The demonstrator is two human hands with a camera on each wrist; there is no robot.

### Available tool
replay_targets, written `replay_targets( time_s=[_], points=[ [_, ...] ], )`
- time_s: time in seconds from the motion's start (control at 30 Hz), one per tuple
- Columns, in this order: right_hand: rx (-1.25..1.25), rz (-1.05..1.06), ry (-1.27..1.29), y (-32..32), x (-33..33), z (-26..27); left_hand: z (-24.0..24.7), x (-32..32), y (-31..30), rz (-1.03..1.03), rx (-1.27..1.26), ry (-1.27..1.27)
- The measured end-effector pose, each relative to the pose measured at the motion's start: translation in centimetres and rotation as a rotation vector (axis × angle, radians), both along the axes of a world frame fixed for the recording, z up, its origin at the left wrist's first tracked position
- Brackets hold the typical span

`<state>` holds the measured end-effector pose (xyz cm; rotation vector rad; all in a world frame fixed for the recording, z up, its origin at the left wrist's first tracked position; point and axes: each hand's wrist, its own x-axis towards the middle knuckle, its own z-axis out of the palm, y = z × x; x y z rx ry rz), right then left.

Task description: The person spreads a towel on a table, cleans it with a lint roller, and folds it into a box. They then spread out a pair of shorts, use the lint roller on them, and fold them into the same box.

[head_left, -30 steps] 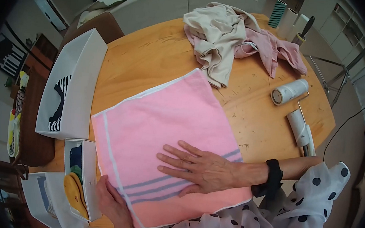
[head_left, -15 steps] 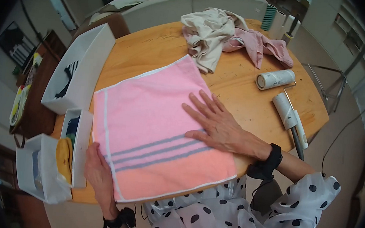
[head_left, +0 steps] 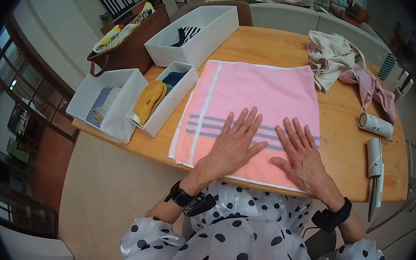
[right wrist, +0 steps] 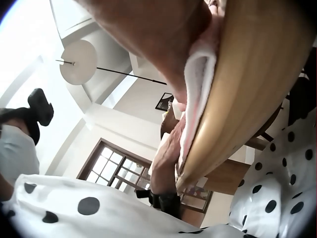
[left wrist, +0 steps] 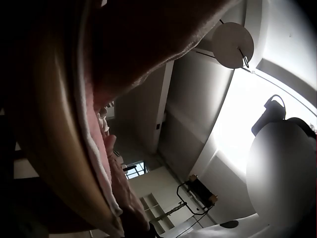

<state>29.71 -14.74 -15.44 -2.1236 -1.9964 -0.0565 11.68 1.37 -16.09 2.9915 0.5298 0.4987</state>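
Observation:
A pink towel (head_left: 266,88) with an orange band, grey-blue stripes and white edging lies spread on the wooden table (head_left: 342,122), close to its front edge. My left hand (head_left: 231,144) rests on its lower half, palm down with the fingers straight. Beside it, my right hand (head_left: 304,160) lies on the lower right part, fingers spread and pointing away from me. Seen from the right wrist, the towel's white border (right wrist: 198,84) shows as a folded double layer along the table edge. From the left wrist, the white edging (left wrist: 91,134) runs along the rounded tabletop.
To the left stand a long white box (head_left: 196,35) with striped cloth, a narrow box (head_left: 162,111) with a yellow item, and another white box (head_left: 127,93). Crumpled beige cloth (head_left: 333,57) and pink cloth (head_left: 363,84) lie back right. Lint rollers (head_left: 376,126) sit at the right.
My left hand has left the towel's left edge and now lies on its lower middle. The right hand has come down to the lower right. The head view has swung left.

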Motion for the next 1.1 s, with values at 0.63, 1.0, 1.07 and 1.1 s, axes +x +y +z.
replay_targets(
  time_s=[0.63, 1.0, 1.07, 1.1],
  points=[
    [-0.01, -0.126, -0.007, -2.7, 1.5, 0.2, -0.4, -5.0, 5.2, 0.362, -0.08, 0.02],
    [-0.042, 0.066, 0.018, -1.8, 0.9, 1.6, 2.3, -2.5, 0.1, 0.099, 0.026, 0.139],
    [0.013, 0.132, 0.046, 0.9, 1.1, 0.9, 2.3, -1.6, -1.0, -0.016, -0.011, 0.153],
    [0.036, 0.199, 0.111, 2.4, 1.5, 0.4, 1.8, -1.5, -1.3, -0.03, -0.037, 0.134]
  ],
)
